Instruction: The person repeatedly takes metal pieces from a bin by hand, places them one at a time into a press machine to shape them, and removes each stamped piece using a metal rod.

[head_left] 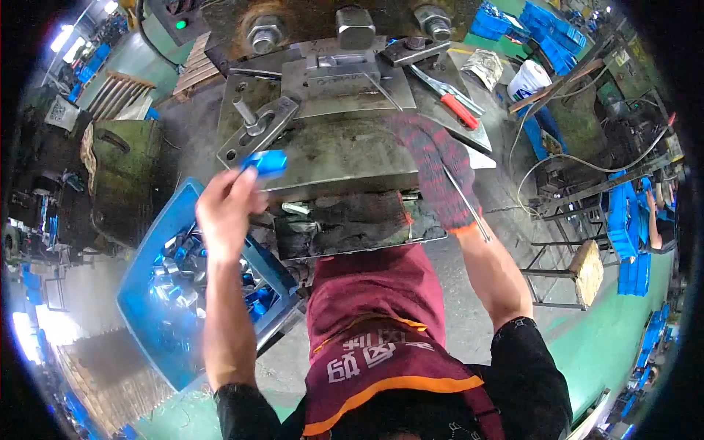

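My bare left hand (pixel 229 202), slightly blurred, pinches a small shiny blue part (pixel 268 163) left of the press bed's front edge. My right hand (pixel 440 165) wears a dark knitted glove with red flecks and is closed around a thin metal rod (pixel 465 196). The rod runs back over the wrist. Ahead of the gloved fingers, a thin metal tip (pixel 383 91) points at the die block (pixel 343 73); whether it belongs to the same rod is hidden by the glove. The steel bed (pixel 345 150) lies between both hands.
A blue bin (pixel 150 334) with many shiny blue and silver parts stands below my left forearm. Red-handled pliers (pixel 458 110) lie right of the die. A bolted clamp (pixel 260 130) sits at left. At right are a stool (pixel 587 273) and a white bucket (pixel 529 79).
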A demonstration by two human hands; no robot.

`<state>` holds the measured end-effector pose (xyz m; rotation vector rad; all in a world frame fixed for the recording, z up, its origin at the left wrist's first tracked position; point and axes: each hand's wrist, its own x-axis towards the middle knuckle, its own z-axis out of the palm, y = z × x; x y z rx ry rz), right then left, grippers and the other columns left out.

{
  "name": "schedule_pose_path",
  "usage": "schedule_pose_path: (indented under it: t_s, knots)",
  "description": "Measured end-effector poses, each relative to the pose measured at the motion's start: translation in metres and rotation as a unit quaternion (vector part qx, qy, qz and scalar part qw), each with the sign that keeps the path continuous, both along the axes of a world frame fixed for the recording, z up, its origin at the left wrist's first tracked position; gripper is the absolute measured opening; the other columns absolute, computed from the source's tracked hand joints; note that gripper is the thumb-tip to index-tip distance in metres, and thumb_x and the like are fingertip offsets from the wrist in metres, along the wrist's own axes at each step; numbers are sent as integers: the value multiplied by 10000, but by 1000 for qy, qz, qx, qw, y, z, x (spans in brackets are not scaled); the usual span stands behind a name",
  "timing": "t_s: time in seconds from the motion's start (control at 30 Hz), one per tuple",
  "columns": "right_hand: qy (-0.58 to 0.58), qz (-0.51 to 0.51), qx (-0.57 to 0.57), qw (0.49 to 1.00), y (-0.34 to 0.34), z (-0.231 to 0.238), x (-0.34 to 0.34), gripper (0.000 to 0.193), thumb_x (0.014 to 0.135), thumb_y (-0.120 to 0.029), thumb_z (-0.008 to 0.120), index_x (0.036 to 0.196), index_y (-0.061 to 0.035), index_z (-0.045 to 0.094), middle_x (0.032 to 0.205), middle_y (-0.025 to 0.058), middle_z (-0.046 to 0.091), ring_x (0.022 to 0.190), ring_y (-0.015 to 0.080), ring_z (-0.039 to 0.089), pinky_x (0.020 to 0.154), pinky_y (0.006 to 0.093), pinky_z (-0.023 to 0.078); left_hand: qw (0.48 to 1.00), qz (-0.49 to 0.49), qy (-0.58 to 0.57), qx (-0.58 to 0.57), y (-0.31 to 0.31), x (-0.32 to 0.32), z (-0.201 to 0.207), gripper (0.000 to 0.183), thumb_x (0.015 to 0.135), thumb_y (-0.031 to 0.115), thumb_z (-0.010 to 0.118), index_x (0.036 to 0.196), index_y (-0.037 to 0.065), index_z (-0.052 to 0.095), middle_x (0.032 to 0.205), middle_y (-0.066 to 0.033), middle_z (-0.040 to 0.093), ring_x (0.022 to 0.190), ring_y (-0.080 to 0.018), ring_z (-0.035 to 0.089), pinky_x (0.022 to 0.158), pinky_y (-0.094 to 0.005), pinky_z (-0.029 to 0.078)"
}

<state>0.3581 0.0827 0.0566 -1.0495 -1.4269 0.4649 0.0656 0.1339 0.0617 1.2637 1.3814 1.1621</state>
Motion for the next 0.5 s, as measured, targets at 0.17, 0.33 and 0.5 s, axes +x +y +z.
schedule_pose_path:
  t_s: [0.17, 0.33, 0.5]
  knots:
    - [-21, -23, -69, 997, -44, 16, 14, 256, 944, -99, 503, 1163, 2, 587, 1136, 138, 635, 983, 235, 637, 850, 310, 489, 975, -111, -194, -16, 75, 102, 3, 347, 855, 175, 696, 1087, -57, 583, 903, -132, 670, 692, -186, 651, 607, -295, 554]
    - [-53, -54, -118, 990, -55, 12, 23, 299, 967, -147, 454, 1184, 16, 581, 1151, 130, 635, 1026, 201, 607, 913, 305, 451, 974, -96, -207, -9, 115, 145, 10, 367, 890, 92, 610, 1166, -124, 502, 954, -187, 665, 729, -219, 669, 616, -321, 573]
    - [-74, -33, -94, 992, -56, 8, 20, 292, 957, -115, 470, 1195, 24, 567, 1154, 127, 635, 1030, 198, 604, 909, 298, 451, 973, -70, -219, 38, 75, 116, 0, 396, 914, 70, 544, 1252, -120, 459, 1002, -203, 653, 759, -229, 676, 602, -308, 572]
